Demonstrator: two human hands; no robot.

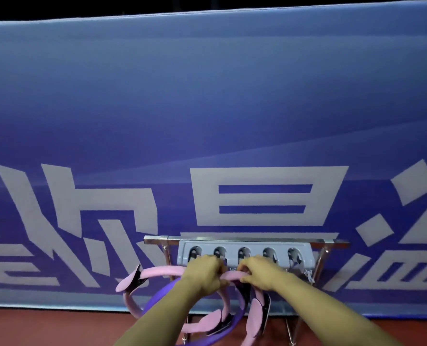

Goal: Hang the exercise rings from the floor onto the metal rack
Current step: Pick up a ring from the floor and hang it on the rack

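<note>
A metal rack (245, 238) stands against a blue banner, with a grey hook strip (304, 255) carrying a row of hooks across its front. Both hands grip the top of a pink exercise ring (157, 272) just below the hooks. My left hand (203, 273) is closed on the ring near the second hook. Closed on the same ring, my right hand (260, 272) sits under the third and fourth hooks. A purple ring (157, 295) hangs behind my left forearm. Another pink ring's pad (255, 318) hangs lower at centre. Whether the held ring sits on a hook is hidden.
A blue banner (207, 108) with large white characters fills the wall behind the rack. Red floor (45, 328) runs along the bottom. The rack's thin metal legs (317, 268) reach down at the right.
</note>
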